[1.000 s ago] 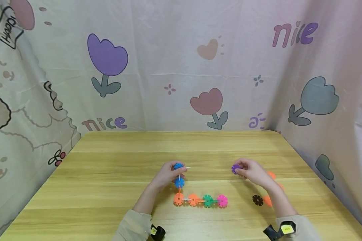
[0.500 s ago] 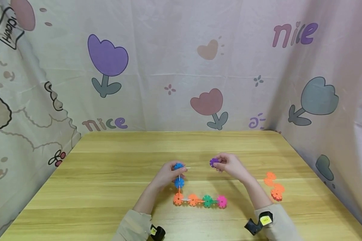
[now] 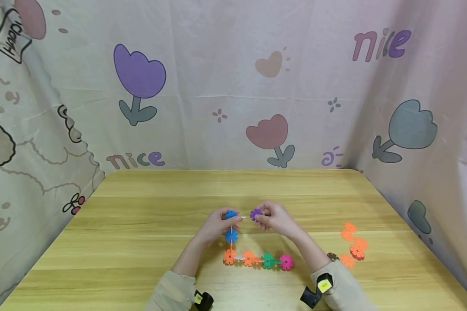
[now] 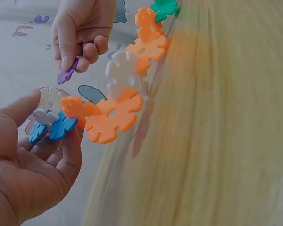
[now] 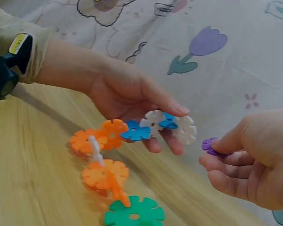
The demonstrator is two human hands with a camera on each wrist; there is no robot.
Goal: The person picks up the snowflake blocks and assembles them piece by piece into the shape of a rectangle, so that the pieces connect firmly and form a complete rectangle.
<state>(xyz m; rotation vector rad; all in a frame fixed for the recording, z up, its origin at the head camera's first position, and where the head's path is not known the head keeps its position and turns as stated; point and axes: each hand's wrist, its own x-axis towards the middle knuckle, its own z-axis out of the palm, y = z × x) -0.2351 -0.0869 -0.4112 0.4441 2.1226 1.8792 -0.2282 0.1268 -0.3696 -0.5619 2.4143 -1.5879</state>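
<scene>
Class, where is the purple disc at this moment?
In the head view, the purple disc is held in the right hand, just right of the white disc at the chain's far end, not touching it.

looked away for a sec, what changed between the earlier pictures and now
The right hand moved left, carrying the notched purple plastic disc close to the notched white plastic end disc, still apart. Neither hand let go. The left hand kept holding the multicoloured plastic disc chain, which stayed put.
</scene>
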